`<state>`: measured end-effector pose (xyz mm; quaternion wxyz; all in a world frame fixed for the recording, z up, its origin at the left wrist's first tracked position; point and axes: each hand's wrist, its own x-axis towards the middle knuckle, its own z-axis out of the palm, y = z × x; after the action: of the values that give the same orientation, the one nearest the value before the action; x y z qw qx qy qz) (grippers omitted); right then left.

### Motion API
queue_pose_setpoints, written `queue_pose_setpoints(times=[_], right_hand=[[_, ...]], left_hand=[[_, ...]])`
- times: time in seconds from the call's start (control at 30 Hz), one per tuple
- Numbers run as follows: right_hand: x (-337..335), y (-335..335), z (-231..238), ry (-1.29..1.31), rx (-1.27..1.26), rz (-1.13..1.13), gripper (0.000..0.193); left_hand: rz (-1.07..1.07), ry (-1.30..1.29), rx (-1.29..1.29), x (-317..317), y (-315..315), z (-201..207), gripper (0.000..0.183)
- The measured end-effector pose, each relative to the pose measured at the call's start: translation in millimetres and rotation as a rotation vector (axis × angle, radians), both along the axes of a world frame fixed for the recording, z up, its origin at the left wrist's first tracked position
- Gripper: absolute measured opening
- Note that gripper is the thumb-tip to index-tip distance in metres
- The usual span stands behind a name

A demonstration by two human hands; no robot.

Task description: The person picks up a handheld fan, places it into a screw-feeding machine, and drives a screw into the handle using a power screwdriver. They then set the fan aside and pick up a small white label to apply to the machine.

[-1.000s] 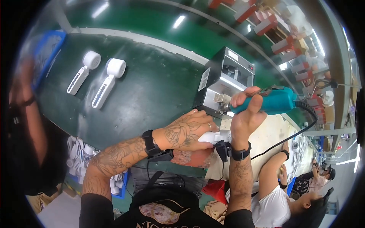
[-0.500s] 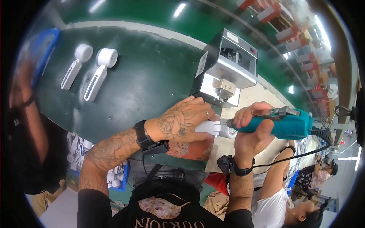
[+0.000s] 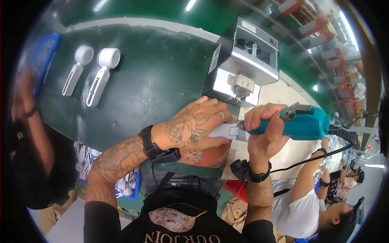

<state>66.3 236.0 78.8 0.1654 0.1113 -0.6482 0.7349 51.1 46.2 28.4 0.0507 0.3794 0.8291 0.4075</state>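
Observation:
My left hand [image 3: 198, 123] presses down on a white handheld fan [image 3: 225, 130] lying at the table's edge, with fingers and thumb on either side of its handle. In my right hand [image 3: 265, 129] is a teal electric screwdriver [image 3: 304, 124], held level, its cable trailing off to the right. The screwdriver's tip meets the fan near the joint between handle and head. Most of the fan's head is hidden behind my right hand. Two more white fans, a smaller-looking one [image 3: 78, 71] and another [image 3: 103, 77], lie on the green table at the far left.
A grey metal screw feeder [image 3: 245, 65] stands just beyond my hands. Under them lies a worn reddish patch [image 3: 204, 156]. Blue bins of white parts [image 3: 127, 184] sit below the table's near edge. Co-workers are at both sides, one arm [image 3: 36, 125] reaching in at left.
The view has shifted slightly. The fan's round grille, visible beside the screwdriver before, is now mostly covered by my right hand. Both hands keep their holds.

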Motion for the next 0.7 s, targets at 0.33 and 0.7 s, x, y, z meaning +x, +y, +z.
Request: queue_pose_setpoints(times=[0.33, 0.7], right_hand=[[-6, 2, 5, -0.04, -0.005, 0.044, 0.042], [-58, -19, 10, 0.154, -0.007, 0.002, 0.046]], left_hand=[[-0.017, -0.054, 0.021, -2, -2, 3, 0.04], [-0.003, 0.001, 0.064, -1, -3, -4, 0.043]])
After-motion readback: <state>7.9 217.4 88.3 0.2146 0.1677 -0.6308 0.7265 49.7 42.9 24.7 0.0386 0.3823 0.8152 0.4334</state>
